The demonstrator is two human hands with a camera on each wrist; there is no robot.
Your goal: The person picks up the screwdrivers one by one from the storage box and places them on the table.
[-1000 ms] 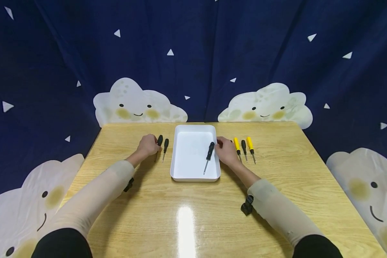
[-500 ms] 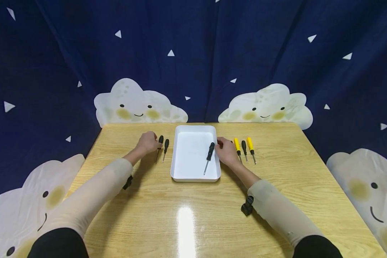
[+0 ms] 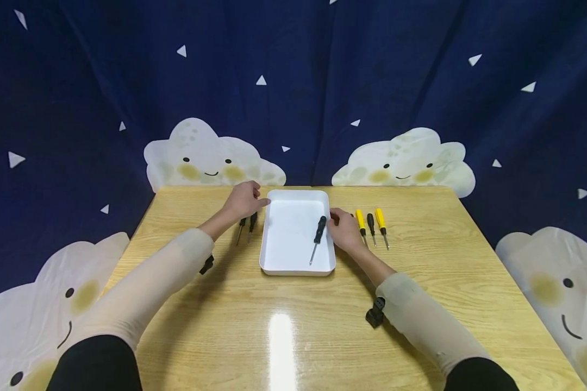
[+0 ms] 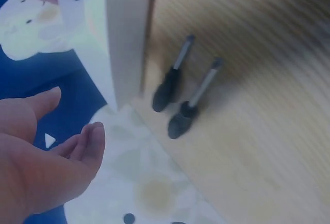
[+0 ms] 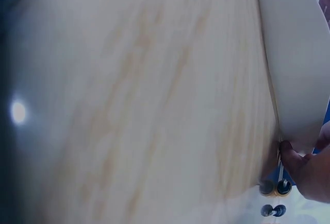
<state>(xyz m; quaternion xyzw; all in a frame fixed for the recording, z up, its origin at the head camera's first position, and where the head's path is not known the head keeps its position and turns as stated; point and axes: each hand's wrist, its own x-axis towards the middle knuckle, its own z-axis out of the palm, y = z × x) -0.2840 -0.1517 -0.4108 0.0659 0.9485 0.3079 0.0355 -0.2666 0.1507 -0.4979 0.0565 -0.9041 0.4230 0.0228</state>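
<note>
My left hand (image 3: pixel 244 200) is over the far left corner of the white tray (image 3: pixel 288 271), thumb toward the rim. In the left wrist view its fingers curve loosely, the thumb stands apart, and it holds nothing. Beneath it on the table lie two black-handled screwdrivers (image 4: pixel 166 90), their handles partly covered in the head view. My right hand (image 3: pixel 343 231) grips the tray's right wall; in the right wrist view the thumb (image 5: pixel 291 154) lies along the outer side. Inside the tray, near that hand, rests one black screwdriver (image 3: pixel 318 233), tip toward me.
Right of my right hand lie a yellow screwdriver (image 3: pixel 360 218), a black one (image 3: pixel 370 220) and another yellow one (image 3: pixel 380 218); a further dark handle is mostly hidden behind the hand. A wooden table (image 3: pixel 215 326) carries everything, with a blue cloud-print curtain (image 3: pixel 293 81) behind.
My left hand has left the outer black screwdriver, rising and moving right and away from me to the tray's far left corner. The right hand and the screwdriver in the tray stay put.
</note>
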